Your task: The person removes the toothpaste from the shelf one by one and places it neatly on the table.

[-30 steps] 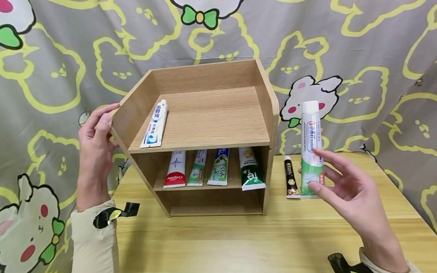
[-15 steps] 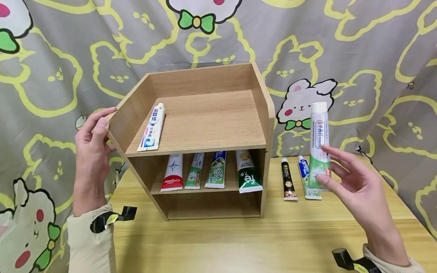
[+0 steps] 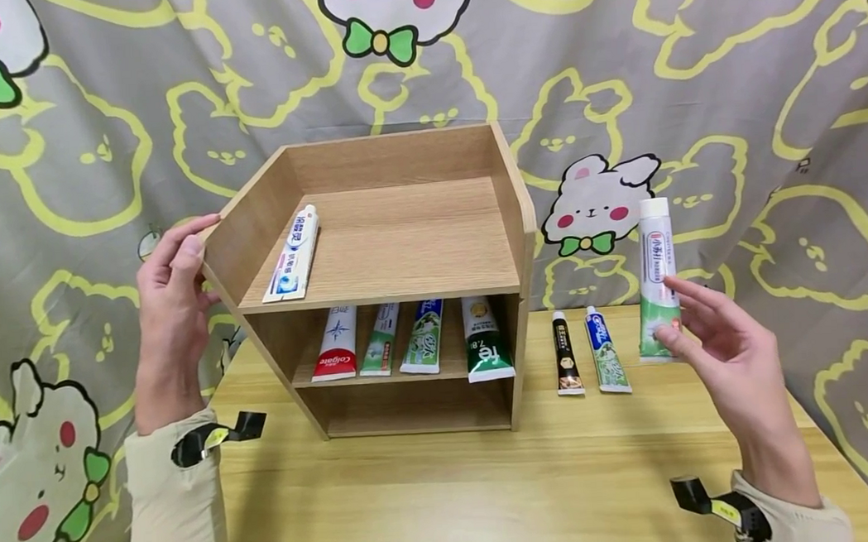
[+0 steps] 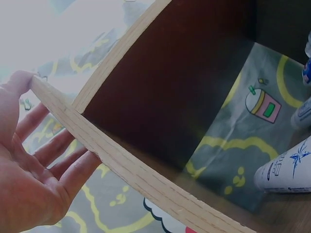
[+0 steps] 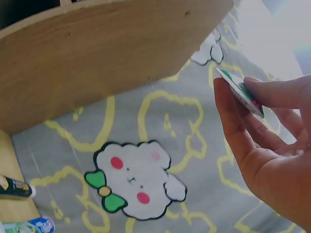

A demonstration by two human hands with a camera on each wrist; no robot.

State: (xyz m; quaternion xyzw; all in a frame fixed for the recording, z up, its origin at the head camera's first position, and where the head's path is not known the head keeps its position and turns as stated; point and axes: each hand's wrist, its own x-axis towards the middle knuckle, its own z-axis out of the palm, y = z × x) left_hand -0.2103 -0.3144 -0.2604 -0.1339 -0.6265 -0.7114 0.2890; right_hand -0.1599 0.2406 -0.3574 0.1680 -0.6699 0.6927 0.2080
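Note:
My right hand [image 3: 741,360] pinches a white and green toothpaste tube [image 3: 656,282] near its lower end, upright with the white cap on top, to the right of the shelf. The right wrist view shows thumb and fingers on the tube's flat crimped end [image 5: 240,92]. My left hand [image 3: 175,307] grips the upper left side panel of the wooden shelf [image 3: 383,299]; the left wrist view has the panel edge [image 4: 131,165] between thumb and fingers. A white and blue toothpaste tube [image 3: 293,255] lies on the top shelf. Several more tubes, including a red and white Colgate tube [image 3: 337,347], lie on the middle shelf.
On the table [image 3: 433,495], right of the shelf, lie a black toothpaste tube [image 3: 567,354] and a blue and green one [image 3: 606,350]. A grey patterned curtain [image 3: 581,121] hangs close behind. The bottom compartment [image 3: 416,406] is below the tubes.
My right hand has moved right with the white and green toothpaste tube, uncovering the blue and green tube on the table. My left hand stays on the shelf; the view shifts slightly.

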